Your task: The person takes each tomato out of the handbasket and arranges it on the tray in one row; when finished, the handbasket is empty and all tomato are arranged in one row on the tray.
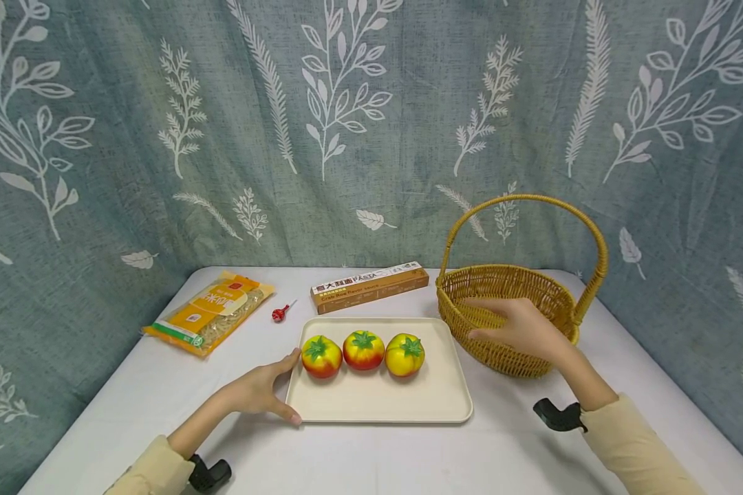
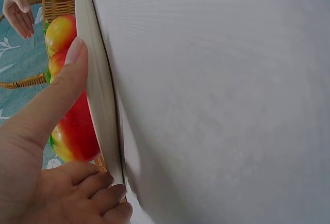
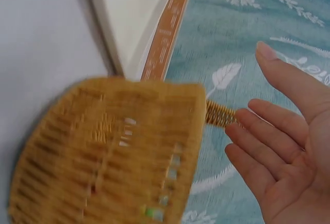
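Observation:
A cream tray (image 1: 378,402) holds three tomato-like fruits in a row: a left one (image 1: 322,357), a middle one (image 1: 363,350) and a mostly yellow right one (image 1: 404,355), all with green leafy tops. My left hand (image 1: 256,388) is at the tray's left side, thumb and fingers spread along the rim; the left wrist view shows the thumb (image 2: 67,87) by the tray edge. Over the near left part of a wicker basket (image 1: 508,330) hovers my right hand (image 1: 520,326), its fingers (image 3: 268,136) extended and holding nothing.
Behind the tray lies a long brown pasta box (image 1: 371,287). To the left are a red-wrapped lollipop (image 1: 280,313) and an orange-and-clear food packet (image 1: 213,313). The basket's tall arched handle (image 1: 535,199) rises at the right. A patterned curtain (image 1: 359,137) hangs behind the white table (image 1: 408,460).

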Demonstrator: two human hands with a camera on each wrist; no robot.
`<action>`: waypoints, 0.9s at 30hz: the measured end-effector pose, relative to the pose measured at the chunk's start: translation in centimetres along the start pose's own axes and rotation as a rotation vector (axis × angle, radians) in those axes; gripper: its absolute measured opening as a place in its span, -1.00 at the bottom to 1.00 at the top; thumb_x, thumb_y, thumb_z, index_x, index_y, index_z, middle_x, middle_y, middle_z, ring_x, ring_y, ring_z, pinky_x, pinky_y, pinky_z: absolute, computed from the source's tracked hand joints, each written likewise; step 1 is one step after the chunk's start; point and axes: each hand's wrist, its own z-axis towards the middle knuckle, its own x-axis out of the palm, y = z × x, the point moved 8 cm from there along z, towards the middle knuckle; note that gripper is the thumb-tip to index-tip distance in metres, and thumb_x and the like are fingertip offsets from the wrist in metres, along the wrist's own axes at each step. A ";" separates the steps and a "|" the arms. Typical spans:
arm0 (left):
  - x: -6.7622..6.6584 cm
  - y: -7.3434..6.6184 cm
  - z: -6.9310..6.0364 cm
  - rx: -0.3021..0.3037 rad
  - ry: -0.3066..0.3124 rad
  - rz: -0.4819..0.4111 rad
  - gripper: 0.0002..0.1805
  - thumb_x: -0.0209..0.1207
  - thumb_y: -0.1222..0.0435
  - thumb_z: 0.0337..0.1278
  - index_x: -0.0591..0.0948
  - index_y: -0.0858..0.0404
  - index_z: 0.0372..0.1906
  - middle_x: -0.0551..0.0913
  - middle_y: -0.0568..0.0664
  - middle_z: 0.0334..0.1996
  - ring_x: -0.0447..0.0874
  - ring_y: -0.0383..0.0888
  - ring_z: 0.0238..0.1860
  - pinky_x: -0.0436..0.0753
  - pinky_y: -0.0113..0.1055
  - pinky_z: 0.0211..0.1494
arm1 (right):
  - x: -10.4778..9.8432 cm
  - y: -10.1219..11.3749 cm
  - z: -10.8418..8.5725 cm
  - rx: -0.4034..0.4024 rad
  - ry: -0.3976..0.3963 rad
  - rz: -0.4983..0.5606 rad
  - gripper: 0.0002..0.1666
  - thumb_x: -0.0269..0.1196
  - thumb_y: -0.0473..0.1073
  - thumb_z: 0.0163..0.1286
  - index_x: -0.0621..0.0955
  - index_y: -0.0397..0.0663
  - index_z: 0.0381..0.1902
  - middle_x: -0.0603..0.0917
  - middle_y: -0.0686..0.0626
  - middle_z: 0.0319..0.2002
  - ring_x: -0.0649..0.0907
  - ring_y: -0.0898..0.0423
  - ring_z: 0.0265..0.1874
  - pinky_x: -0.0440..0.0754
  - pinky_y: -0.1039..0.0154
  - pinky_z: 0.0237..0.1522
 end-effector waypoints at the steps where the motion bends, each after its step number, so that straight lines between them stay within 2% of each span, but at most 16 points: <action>1: 0.0 0.0 0.0 -0.002 -0.001 -0.001 0.34 0.55 -0.01 -0.38 0.02 0.47 0.47 0.06 0.34 0.44 0.06 0.26 0.43 0.17 0.10 0.42 | -0.3 -0.2 -0.2 0.000 0.001 -0.009 -0.34 0.42 0.05 0.18 0.57 -0.01 0.22 0.64 -0.13 0.10 0.61 -0.16 0.07 0.59 -0.15 0.02; 3: 0.0 0.0 0.0 -0.005 -0.002 -0.003 0.34 0.55 0.00 -0.39 0.02 0.47 0.47 0.06 0.34 0.44 0.06 0.25 0.43 0.16 0.10 0.42 | -0.7 -0.6 -0.4 0.008 0.009 -0.023 -0.34 0.41 0.06 0.19 0.56 0.01 0.23 0.64 -0.14 0.09 0.64 -0.12 0.01 0.61 -0.14 0.00; 5: 0.0 0.1 0.1 -0.008 -0.005 -0.005 0.34 0.56 0.00 -0.39 0.03 0.47 0.47 0.06 0.34 0.44 0.06 0.25 0.43 0.16 0.10 0.42 | -1.1 -1.0 -0.7 0.024 0.028 -0.032 -0.31 0.40 0.10 0.19 0.54 0.00 0.25 0.65 -0.16 0.08 0.71 0.03 -0.29 0.65 -0.04 -0.11; 6: 0.0 0.1 0.1 -0.007 -0.005 -0.006 0.34 0.56 0.00 -0.40 0.03 0.47 0.47 0.06 0.33 0.44 0.06 0.25 0.43 0.16 0.09 0.42 | -1.3 -1.1 -0.8 0.029 0.036 -0.039 -0.30 0.39 0.12 0.19 0.54 0.01 0.26 0.66 -0.16 0.06 0.66 0.14 -0.47 0.66 0.04 -0.18; 7: 0.1 0.1 0.1 -0.006 -0.006 -0.006 0.34 0.56 0.00 -0.40 0.02 0.47 0.47 0.06 0.33 0.44 0.06 0.25 0.43 0.15 0.09 0.42 | -1.5 -1.2 -0.9 0.030 0.046 -0.045 -0.28 0.37 0.14 0.20 0.53 0.00 0.27 0.70 -0.14 -0.05 0.56 0.23 -0.62 0.64 0.12 -0.28; 10: 0.1 0.1 0.1 -0.003 -0.005 -0.009 0.34 0.56 0.00 -0.40 0.02 0.47 0.47 0.06 0.33 0.44 0.05 0.25 0.43 0.15 0.10 0.42 | -1.9 -1.4 -1.1 0.025 0.075 -0.051 -0.27 0.36 0.15 0.21 0.52 -0.04 0.27 0.70 0.01 -0.32 0.20 0.33 -0.83 0.45 0.29 -0.45; 13: 0.1 0.1 0.1 -0.006 -0.003 -0.011 0.34 0.56 0.00 -0.39 0.02 0.47 0.47 0.06 0.34 0.44 0.05 0.25 0.43 0.15 0.10 0.42 | -2.2 -1.6 -1.2 -0.007 0.087 -0.055 -0.27 0.38 0.12 0.20 0.53 -0.09 0.26 0.63 0.16 -0.47 0.14 0.34 -0.84 0.38 0.32 -0.53; 17: 0.1 0.0 0.1 -0.015 0.000 -0.014 0.34 0.56 0.01 -0.39 0.02 0.46 0.47 0.06 0.33 0.44 0.05 0.25 0.43 0.16 0.10 0.42 | -2.4 -2.5 -1.1 -0.023 0.130 -0.058 -0.25 0.39 0.14 0.17 0.54 -0.09 0.25 0.56 0.21 -0.60 0.08 0.38 -0.81 0.32 0.37 -0.61; 19: 0.1 -0.1 0.2 -0.019 0.000 -0.013 0.34 0.56 0.01 -0.40 0.02 0.45 0.47 0.06 0.33 0.44 0.06 0.24 0.43 0.16 0.10 0.42 | -2.4 -3.1 -0.8 -0.037 0.164 -0.058 -0.26 0.38 0.15 0.17 0.55 -0.09 0.24 0.57 0.19 -0.61 0.17 0.40 -0.81 0.36 0.38 -0.62; 21: 0.1 -0.1 0.2 -0.022 -0.001 -0.011 0.34 0.56 0.01 -0.40 0.02 0.45 0.47 0.07 0.33 0.44 0.06 0.24 0.43 0.16 0.10 0.42 | -2.4 -3.5 -0.5 -0.055 0.193 -0.059 -0.28 0.38 0.15 0.17 0.57 -0.11 0.21 0.71 0.08 -0.43 0.44 0.38 -0.72 0.52 0.37 -0.54; 23: 0.1 0.0 0.2 -0.024 -0.002 -0.011 0.34 0.56 0.00 -0.40 0.02 0.45 0.48 0.07 0.33 0.44 0.06 0.24 0.43 0.16 0.10 0.42 | -2.4 -3.8 -0.1 -0.084 0.223 -0.057 -0.29 0.38 0.13 0.18 0.58 -0.14 0.19 0.74 -0.05 -0.17 0.67 0.24 -0.48 0.66 0.29 -0.38; 25: 0.1 0.0 0.2 -0.025 -0.004 -0.007 0.35 0.56 -0.01 -0.41 0.02 0.45 0.47 0.07 0.33 0.44 0.06 0.25 0.43 0.16 0.11 0.42 | -2.4 -3.9 0.3 -0.112 0.251 -0.058 -0.31 0.37 0.13 0.19 0.59 -0.17 0.17 0.69 -0.13 0.01 0.71 0.06 -0.16 0.70 0.17 -0.18; 27: 0.1 0.2 0.2 -0.031 -0.003 -0.005 0.35 0.56 -0.01 -0.41 0.02 0.44 0.48 0.07 0.32 0.45 0.05 0.24 0.43 0.16 0.11 0.42 | -2.3 -4.1 0.7 -0.122 0.289 -0.045 -0.31 0.37 0.12 0.20 0.58 -0.17 0.18 0.67 -0.14 0.04 0.68 -0.06 -0.04 0.68 0.10 -0.09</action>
